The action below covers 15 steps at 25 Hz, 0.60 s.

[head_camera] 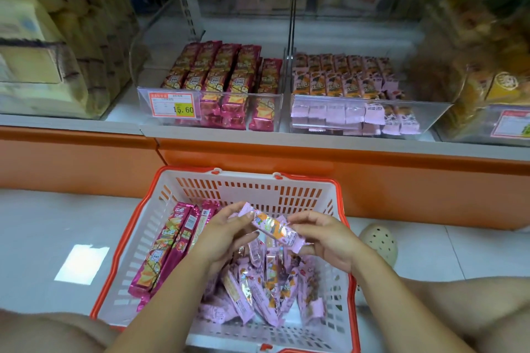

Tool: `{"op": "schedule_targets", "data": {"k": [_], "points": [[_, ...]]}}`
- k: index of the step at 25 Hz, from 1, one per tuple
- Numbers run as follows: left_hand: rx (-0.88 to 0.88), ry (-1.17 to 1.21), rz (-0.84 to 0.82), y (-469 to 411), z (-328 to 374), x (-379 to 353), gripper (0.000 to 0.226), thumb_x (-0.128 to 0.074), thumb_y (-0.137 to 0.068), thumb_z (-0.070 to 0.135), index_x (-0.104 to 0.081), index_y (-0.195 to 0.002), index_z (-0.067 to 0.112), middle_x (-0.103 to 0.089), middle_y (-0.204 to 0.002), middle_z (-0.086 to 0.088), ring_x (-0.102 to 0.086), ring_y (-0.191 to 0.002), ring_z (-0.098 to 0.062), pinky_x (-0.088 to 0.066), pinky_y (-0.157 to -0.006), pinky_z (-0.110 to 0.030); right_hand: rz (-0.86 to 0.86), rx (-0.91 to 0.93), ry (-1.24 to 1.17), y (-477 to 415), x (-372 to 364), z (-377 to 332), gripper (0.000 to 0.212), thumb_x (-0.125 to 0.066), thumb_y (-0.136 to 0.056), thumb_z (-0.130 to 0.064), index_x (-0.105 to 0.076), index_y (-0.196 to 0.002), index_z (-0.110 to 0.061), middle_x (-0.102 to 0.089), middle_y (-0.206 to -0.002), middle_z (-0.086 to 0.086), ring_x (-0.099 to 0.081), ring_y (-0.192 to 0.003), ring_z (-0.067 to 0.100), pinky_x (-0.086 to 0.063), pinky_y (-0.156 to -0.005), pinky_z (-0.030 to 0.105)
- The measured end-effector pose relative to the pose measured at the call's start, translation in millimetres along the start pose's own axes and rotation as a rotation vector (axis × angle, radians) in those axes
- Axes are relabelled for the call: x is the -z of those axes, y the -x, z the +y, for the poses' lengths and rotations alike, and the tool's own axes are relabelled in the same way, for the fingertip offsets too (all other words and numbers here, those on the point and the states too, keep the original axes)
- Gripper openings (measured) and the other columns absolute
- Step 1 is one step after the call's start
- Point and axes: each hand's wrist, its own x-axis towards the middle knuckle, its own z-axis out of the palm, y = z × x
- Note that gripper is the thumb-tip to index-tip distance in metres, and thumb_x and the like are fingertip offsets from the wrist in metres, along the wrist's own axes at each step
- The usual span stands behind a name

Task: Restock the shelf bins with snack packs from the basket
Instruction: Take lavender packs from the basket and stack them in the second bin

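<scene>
Hands: my left hand [229, 226] and right hand [324, 238] each pinch one end of a pink snack pack [275, 228].
Handling: light, probably slippery film; crimped ends grip best.

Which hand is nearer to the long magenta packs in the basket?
Left. The left hand sits just beside the magenta packs; the right hand lies farther right.

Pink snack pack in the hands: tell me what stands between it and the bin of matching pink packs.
Only the bin's clear front wall; above it the bin is open, nothing else visible blocks the pack.
</scene>
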Motion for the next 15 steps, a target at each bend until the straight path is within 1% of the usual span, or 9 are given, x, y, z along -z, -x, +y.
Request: {"op": "schedule_targets", "data": {"k": [2,4,8,10,12,14,15], "points": [[-0.034,0.016,-0.006,2,1,-9,0.026,-0.060,-0.091,0.010,-0.062,-0.117,0.010,-0.072,-0.104,-0.015,-0.070,-0.098,-0.023,-0.059,-0.077,-0.028,-0.036,-0.027,0.044,3,-2,4,0.024,-0.058,-0.089,0.005,-0.065,-0.107,-0.009,-0.070,-0.095,0.007,-0.067,-0.073,0.011,-0.056,-0.059,0.023],[-0.052,0.015,-0.013,6,3,-17,0.023,-0.058,-0.092,0.011,-0.064,-0.114,0.012,-0.072,-0.104,-0.014,-0.070,-0.097,-0.022,-0.059,-0.077,-0.028,-0.057,-0.035,0.072,5,-3,8,0.029,-0.058,-0.088,0.007,-0.066,-0.107,-0.013,-0.070,-0.102,0.007,-0.065,-0.076,0.011,-0.055,-0.062,0.020],[-0.084,-0.009,-0.015,13,9,-24,0.025,-0.059,-0.092,0.013,-0.066,-0.116,0.014,-0.073,-0.103,-0.009,-0.070,-0.097,-0.021,-0.058,-0.074,-0.026,-0.067,-0.016,0.070,13,-8,9,0.030,-0.055,-0.089,0.008,-0.068,-0.103,-0.014,-0.070,-0.098,0.007,-0.066,-0.076,0.012,-0.054,-0.064,0.022],[-0.103,-0.038,-0.003,18,14,-28,0.024,-0.059,-0.092,0.013,-0.066,-0.115,0.014,-0.073,-0.100,-0.009,-0.071,-0.091,-0.019,-0.058,-0.070,-0.024,-0.055,0.000,0.074,17,-10,7,0.030,-0.053,-0.089,0.008,-0.069,-0.103,-0.014,-0.070,-0.098,0.008,-0.064,-0.079,0.014,-0.053,-0.066,0.023],[-0.127,-0.082,0.009,23,21,-35,0.023,-0.059,-0.092,0.013,-0.066,-0.114,0.014,-0.073,-0.097,-0.008,-0.071,-0.085,-0.016,-0.056,-0.067,-0.022,-0.030,0.018,0.053,21,-11,4,0.028,-0.052,-0.090,0.006,-0.069,-0.103,-0.013,-0.070,-0.095,0.006,-0.063,-0.077,0.014,-0.051,-0.067,0.024],[-0.157,-0.115,0.007,31,31,-44,0.024,-0.060,-0.092,0.014,-0.065,-0.116,0.014,-0.074,-0.099,-0.010,-0.071,-0.089,-0.021,-0.055,-0.064,-0.021,-0.009,0.053,0.059,29,-15,-5,0.021,-0.057,-0.090,-0.001,-0.069,-0.103,-0.011,-0.070,-0.094,0.007,-0.063,-0.078,0.015,-0.050,-0.069,0.026],[-0.174,-0.125,0.001,36,38,-50,0.024,-0.061,-0.092,0.015,-0.065,-0.116,0.015,-0.073,-0.100,-0.011,-0.071,-0.093,-0.025,-0.054,-0.059,-0.019,0.014,0.092,0.112,36,-17,-13,0.017,-0.061,-0.089,-0.006,-0.069,-0.103,-0.012,-0.071,-0.093,0.006,-0.064,-0.079,0.013,-0.050,-0.069,0.024]]}}
